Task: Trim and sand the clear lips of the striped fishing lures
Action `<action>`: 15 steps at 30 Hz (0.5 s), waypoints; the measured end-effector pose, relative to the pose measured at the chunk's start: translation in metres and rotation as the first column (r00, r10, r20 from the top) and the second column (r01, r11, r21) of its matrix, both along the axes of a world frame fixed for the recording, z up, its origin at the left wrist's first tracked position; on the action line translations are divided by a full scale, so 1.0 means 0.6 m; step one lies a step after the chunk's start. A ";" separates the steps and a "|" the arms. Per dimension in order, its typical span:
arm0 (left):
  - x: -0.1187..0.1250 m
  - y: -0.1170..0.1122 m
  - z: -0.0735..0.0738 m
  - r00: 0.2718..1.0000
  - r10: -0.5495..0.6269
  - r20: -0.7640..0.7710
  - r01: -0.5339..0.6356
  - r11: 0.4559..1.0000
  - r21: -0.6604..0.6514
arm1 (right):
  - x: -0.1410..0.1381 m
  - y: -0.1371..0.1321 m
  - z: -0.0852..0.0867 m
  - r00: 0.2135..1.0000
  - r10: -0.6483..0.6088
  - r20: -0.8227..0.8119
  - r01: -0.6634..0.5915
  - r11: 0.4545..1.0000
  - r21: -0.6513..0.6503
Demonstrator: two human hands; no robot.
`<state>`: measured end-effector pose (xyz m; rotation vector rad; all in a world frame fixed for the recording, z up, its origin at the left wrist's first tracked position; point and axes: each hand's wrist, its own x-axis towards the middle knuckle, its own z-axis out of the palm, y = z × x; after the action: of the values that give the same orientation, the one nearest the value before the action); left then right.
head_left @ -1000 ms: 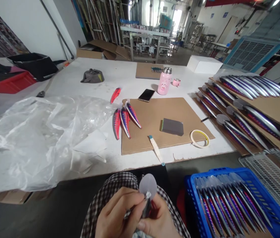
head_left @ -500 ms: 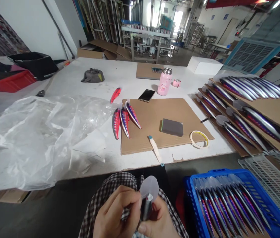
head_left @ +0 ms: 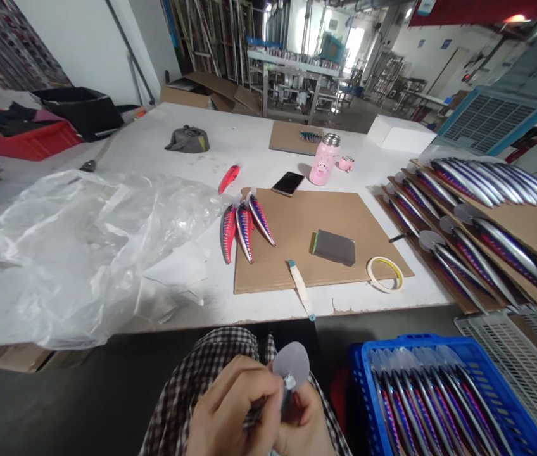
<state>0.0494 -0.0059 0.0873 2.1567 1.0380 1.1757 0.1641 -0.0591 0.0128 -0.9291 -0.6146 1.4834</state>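
Observation:
My left hand (head_left: 230, 405) and my right hand (head_left: 306, 427) hold a slim fishing lure (head_left: 285, 396) low over my checked lap. Its clear round lip (head_left: 291, 366) sticks up above my fingers, and my fingers hide most of its body. Ahead on the white table, a brown cardboard sheet (head_left: 316, 244) carries several red-and-purple lures (head_left: 244, 231), a grey sanding block (head_left: 334, 247), a tape roll (head_left: 385, 274) and a pale strip with a blue end (head_left: 299, 285). None of these touch my hands.
A blue crate of lures (head_left: 439, 405) sits at my lower right, beside a white plastic rack (head_left: 520, 361). Cardboard trays of lures (head_left: 482, 234) lie to the right. Crumpled plastic sheeting (head_left: 83, 253) covers the table's left side. A pink flask (head_left: 324, 159) and a phone (head_left: 288, 183) stand farther back.
My left hand has moved closer to the lure's lip and now covers more of its body. The whole scene has shifted slightly as my head moved.

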 end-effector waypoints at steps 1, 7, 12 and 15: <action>-0.001 0.001 0.000 1.000 -0.002 -0.005 0.002 1.000 0.008 | 0.000 -0.001 -0.001 1.000 -0.008 0.012 0.008 1.000 -0.009; -0.002 -0.002 -0.005 1.000 0.018 0.008 -0.018 0.999 -0.029 | -0.004 -0.008 -0.014 0.996 -0.076 0.036 0.077 0.996 -0.043; 0.005 -0.009 -0.002 0.999 0.033 0.043 -0.030 0.996 -0.082 | -0.003 -0.010 -0.022 0.987 -0.128 0.094 0.132 0.991 -0.037; 0.007 -0.008 -0.001 0.996 0.062 0.061 -0.057 0.995 -0.086 | -0.001 -0.009 -0.023 0.990 -0.098 0.105 0.102 0.994 -0.036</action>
<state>0.0537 -0.0110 0.0867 2.0230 1.1107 1.1975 0.1634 -0.0647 -0.0010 -1.0595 -0.6052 1.3695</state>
